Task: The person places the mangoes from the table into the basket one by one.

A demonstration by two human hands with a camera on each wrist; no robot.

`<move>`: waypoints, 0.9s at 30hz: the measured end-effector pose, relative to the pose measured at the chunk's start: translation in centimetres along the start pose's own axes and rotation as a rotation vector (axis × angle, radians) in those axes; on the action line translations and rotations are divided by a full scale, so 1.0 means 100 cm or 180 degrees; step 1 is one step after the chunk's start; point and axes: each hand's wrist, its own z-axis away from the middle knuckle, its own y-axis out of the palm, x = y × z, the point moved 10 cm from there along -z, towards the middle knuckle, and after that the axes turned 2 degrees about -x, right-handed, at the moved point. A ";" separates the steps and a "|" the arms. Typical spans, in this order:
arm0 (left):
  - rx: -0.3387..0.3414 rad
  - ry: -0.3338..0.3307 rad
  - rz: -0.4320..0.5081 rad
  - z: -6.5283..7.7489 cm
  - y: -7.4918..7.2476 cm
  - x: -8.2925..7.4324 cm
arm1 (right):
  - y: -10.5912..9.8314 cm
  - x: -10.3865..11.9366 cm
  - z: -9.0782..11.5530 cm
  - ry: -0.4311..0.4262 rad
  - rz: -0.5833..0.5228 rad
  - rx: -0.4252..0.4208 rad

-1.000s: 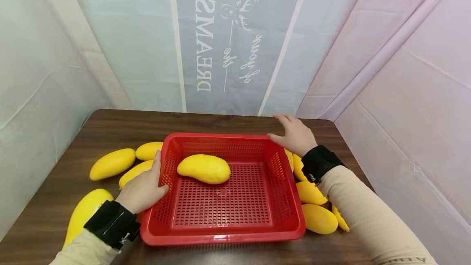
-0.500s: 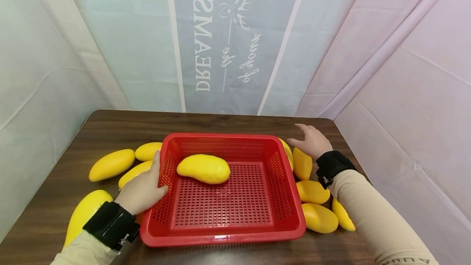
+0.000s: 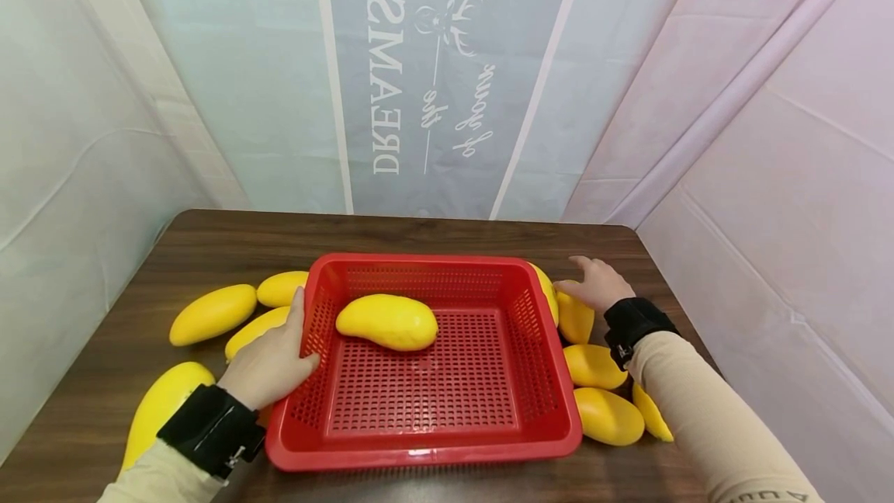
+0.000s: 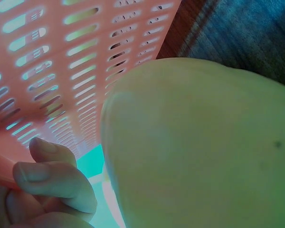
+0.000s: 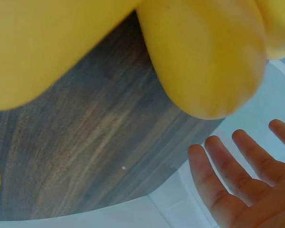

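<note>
A red plastic basket [image 3: 423,458] with slotted walls stands mid-table, one yellow mango [image 3: 387,322] lying inside it. My left hand [image 3: 268,367] grips the basket's left rim, thumb over the inner side; in the left wrist view its fingers [image 4: 57,180] curl at the rim, and a mango [image 4: 194,142] fills much of that view. My right hand [image 3: 597,284] is over the far end of the mangoes at the basket's right, beside one mango [image 3: 576,320]. Its fingers are spread and hold nothing; in the right wrist view the fingertips are just beyond a mango's end [image 5: 209,61].
Left of the basket lie several more mangoes, one near the front [image 3: 162,402] and one farther back [image 3: 213,314]. Others, such as a near one [image 3: 608,416], line its right side. The dark wooden table [image 3: 419,230] ends at a printed cloth backdrop [image 3: 447,99].
My right hand has moved right, from the basket's far right corner to over the mangoes beside it. The left hand and the basket have stayed in place.
</note>
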 end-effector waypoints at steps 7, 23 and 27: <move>-0.0006 0.0033 0.0002 0.000 -0.001 -0.002 | 0.010 -0.008 0.001 0.0117 0.0018 0.0158; 0.0012 -0.0014 0.0094 0.001 0.001 0.000 | 0.027 -0.029 -0.003 0.0279 -0.0003 0.0282; 0.0019 -0.0020 0.0106 0.000 0.002 0.001 | 0.030 -0.030 -0.001 0.0399 -0.0106 0.0360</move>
